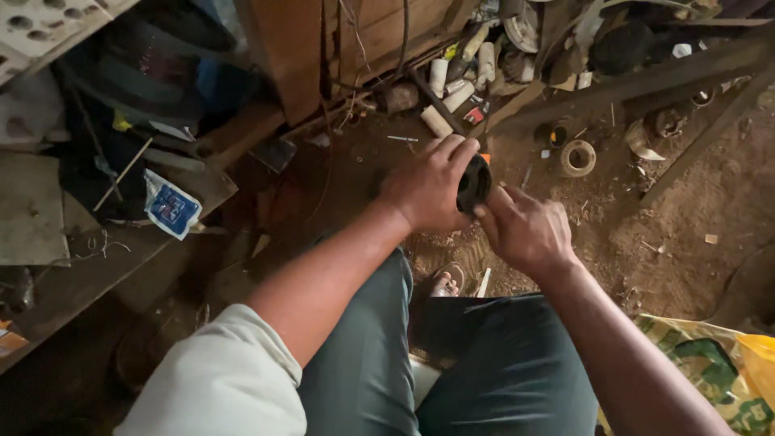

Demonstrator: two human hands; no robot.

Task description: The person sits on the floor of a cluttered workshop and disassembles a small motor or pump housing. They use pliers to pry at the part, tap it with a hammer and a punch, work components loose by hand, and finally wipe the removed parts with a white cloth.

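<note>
A round black part (475, 184) sits between the two hands, held above the dirt floor (686, 242) in front of the person's knees. It looks like a thick, dark disc or ring, matte and rubbery, with a small orange bit showing at its upper edge (what that bit belongs to cannot be told). Most of its left side is hidden behind fingers.

The left hand (428, 190) wraps around the part from the left, fingers curled over its top and the thumb side toward the body, grasping it. The right hand (525, 230) comes in from below and right, its thumb and fingertips pressed against the lower rim of the part, so it too grips it.

Below the hands are grey-green trousers (484, 363) and a sandalled foot (446, 282) on the ground. Just beyond the part, a roll of tape (578, 158) lies on the dirt, and farther back a heap of pale tubes (452, 89) rests against wooden planks (355, 40). To the left, a small blue-and-white packet (171, 208) lies on a cluttered wooden shelf (73, 282). A green-and-yellow sack (718, 371) sits at the lower right.
</note>
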